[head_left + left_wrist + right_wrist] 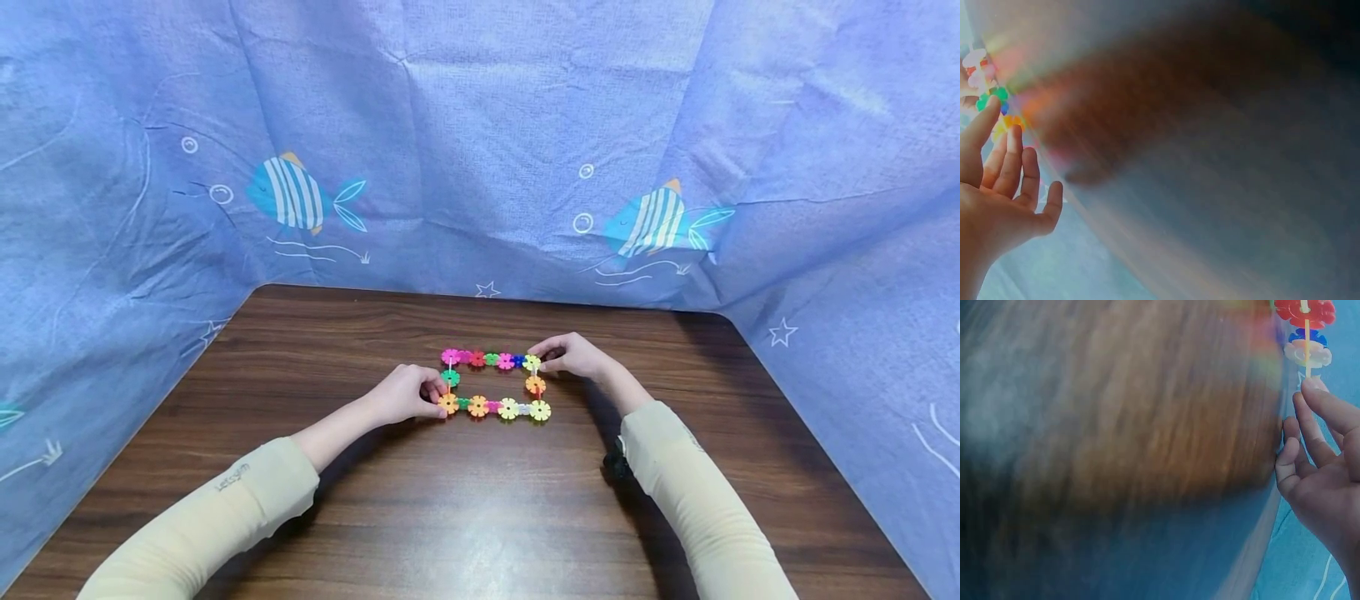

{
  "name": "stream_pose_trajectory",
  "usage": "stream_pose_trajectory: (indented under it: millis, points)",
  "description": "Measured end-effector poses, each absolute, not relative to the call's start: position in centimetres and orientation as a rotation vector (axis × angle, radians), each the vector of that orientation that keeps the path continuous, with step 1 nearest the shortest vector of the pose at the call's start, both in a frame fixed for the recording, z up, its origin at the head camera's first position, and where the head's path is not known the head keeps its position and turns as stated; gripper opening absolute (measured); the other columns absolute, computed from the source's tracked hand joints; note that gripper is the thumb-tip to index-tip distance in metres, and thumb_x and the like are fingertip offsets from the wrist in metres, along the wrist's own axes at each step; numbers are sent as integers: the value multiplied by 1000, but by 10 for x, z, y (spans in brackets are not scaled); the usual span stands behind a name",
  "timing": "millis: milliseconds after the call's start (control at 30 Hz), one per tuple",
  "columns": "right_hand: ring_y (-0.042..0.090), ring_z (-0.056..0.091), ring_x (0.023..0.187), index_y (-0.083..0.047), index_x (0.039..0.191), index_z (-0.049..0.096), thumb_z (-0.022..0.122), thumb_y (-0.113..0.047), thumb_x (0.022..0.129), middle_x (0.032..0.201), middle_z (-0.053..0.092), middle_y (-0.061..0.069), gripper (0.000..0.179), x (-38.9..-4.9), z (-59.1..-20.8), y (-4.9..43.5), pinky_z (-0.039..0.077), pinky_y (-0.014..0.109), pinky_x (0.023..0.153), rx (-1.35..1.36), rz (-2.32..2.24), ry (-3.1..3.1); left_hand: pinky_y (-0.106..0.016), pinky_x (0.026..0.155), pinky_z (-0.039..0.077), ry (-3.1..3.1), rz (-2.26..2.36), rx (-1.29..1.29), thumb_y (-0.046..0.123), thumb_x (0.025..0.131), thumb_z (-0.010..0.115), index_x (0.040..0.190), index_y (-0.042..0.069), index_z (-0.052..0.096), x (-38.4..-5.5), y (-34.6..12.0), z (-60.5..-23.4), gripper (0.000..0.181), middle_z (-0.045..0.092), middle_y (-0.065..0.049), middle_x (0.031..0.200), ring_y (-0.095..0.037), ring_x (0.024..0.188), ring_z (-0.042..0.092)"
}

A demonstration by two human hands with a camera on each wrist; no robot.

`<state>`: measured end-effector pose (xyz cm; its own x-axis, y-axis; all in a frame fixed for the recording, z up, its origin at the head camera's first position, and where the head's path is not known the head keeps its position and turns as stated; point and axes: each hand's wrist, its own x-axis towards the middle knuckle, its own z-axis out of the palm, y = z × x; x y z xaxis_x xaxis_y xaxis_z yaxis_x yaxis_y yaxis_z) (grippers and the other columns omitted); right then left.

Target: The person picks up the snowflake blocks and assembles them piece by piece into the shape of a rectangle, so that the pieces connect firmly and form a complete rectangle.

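A rectangular frame of flower-shaped interlocking plastic discs [477,406] lies on the dark wooden table, its several discs pink, red, green, blue, orange and yellow. My left hand [408,394] is at the front left corner, pinching the orange disc [447,405] between thumb and fingers. At the back right corner, the thumb and fingertips of my right hand [576,354] pinch the yellow disc [532,362]. In the left wrist view, a green disc [999,94] shows by the thumb. A red disc [1319,312] sits above my right fingertips in the right wrist view.
The brown table [465,500] runs out to both sides and toward me. A blue cloth [487,167] with printed fish hangs behind it and at both sides. A black object [617,461] sits at the right sleeve's cuff.
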<state>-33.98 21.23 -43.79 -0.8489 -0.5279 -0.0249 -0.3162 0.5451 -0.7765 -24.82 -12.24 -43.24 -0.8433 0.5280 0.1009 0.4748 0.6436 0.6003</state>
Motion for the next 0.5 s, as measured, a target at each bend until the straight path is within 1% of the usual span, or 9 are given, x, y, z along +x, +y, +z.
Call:
stream_pose_trajectory:
  millis: [133, 267, 367, 500]
  points:
    - [14, 57, 82, 4, 111, 66, 73, -2, 79, 105, 68, 20, 33, -340, -438, 212, 46, 18, 68, -738, -1194, 2536, -22, 68, 46, 2769, 971, 826, 24, 73, 82, 87, 11, 67, -248, -122, -431, 24, 63, 4, 74, -9, 70, 57]
    - [13, 58, 82, 2, 112, 66, 74, -4, 79, 106, 68, 18, 34, -339, -434, 213, 46, 19, 69, -721, -1191, 2550, -24, 70, 48, 2765, 980, 807, 24, 74, 81, 91, 10, 68, -248, -123, -428, 26, 64, 3, 78, -11, 75, 58]
    - [12, 59, 83, -1, 114, 66, 73, -5, 80, 107, 68, 16, 35, -337, -429, 216, 47, 20, 71, -704, -1184, 2556, -28, 74, 51, 2774, 990, 816, 24, 74, 81, 94, 9, 69, -248, -126, -424, 28, 66, 2, 82, -12, 79, 61]
    - [16, 61, 90, 0, 117, 63, 69, -5, 84, 111, 66, 19, 35, -330, -418, 221, 49, 23, 76, -710, -1198, 2566, -34, 79, 52, 2828, 981, 832, 25, 75, 80, 97, 8, 69, -250, -132, -413, 30, 70, -1, 89, -16, 85, 65]
